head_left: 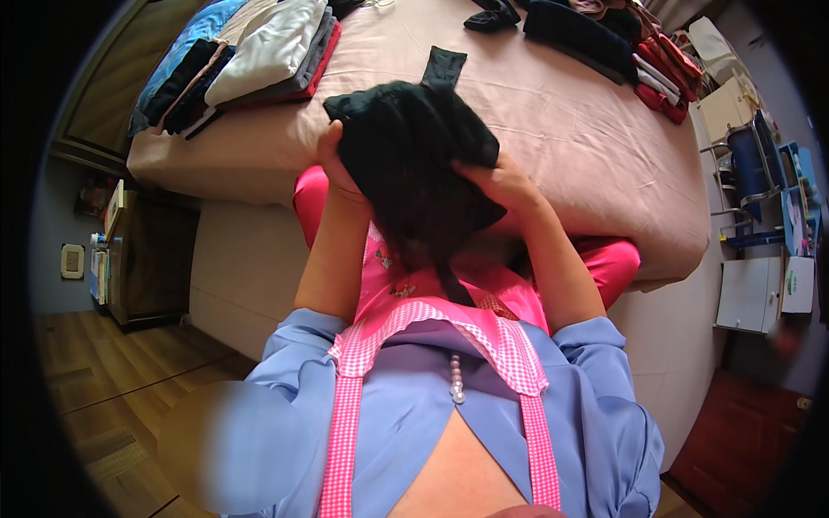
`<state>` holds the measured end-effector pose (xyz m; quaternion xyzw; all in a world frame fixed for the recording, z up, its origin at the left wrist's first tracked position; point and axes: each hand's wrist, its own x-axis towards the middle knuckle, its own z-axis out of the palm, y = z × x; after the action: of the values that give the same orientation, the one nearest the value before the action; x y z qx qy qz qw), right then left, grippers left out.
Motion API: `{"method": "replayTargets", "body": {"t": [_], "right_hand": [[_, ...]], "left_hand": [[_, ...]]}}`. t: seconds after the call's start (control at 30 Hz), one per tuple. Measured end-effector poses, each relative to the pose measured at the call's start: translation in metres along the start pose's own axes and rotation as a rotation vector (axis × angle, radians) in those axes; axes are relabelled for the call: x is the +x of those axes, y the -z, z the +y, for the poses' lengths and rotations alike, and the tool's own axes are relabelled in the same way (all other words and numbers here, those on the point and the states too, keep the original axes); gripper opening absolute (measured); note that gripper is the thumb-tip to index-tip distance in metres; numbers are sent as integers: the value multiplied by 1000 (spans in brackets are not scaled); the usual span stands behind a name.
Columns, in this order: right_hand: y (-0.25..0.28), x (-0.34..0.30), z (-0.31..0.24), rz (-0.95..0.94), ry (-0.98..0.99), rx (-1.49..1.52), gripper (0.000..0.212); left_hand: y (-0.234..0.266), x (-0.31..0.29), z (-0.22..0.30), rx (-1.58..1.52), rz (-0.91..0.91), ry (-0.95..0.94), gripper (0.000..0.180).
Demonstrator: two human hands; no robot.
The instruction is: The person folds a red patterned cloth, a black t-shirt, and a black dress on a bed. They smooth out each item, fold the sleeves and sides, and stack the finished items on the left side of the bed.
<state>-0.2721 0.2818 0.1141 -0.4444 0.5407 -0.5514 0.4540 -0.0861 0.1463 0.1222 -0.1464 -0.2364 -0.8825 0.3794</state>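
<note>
Both my hands hold up a black piece of clothing (414, 151), bunched and partly folded, above my lap at the bed's edge. At its left edge my left hand (335, 160) is closed, thumb upward. My right hand (501, 180) grips the right side, its thumb lying over the cloth. A dark band or strap (444, 66) sticks out beyond the garment's far edge onto the bed, and a dark strip (452, 285) hangs down toward my pink apron (505, 293). The exact kind of garment cannot be made out, and most of my fingers are hidden behind it.
The bed (570, 147) has a beige cover. On its left lies a stack of folded clothes (272, 52); dark folded clothes (577, 41) and a red and white pile (665, 82) lie at the far right. A wooden cabinet (155, 255) stands left, a white cabinet (747, 293) right.
</note>
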Motion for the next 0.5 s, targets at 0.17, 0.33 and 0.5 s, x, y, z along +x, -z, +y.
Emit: {"method": "replayTargets", "body": {"t": [0.17, 0.33, 0.5], "right_hand": [[56, -10, -18, 212, 362, 215, 22], [69, -21, -65, 314, 485, 205, 23], [64, -27, -106, 267, 503, 181, 20]], "left_hand": [[-20, 8, 43, 294, 130, -30, 45], [-2, 5, 54, 625, 96, 43, 23], [-31, 13, 10, 1069, 400, -32, 29]]}}
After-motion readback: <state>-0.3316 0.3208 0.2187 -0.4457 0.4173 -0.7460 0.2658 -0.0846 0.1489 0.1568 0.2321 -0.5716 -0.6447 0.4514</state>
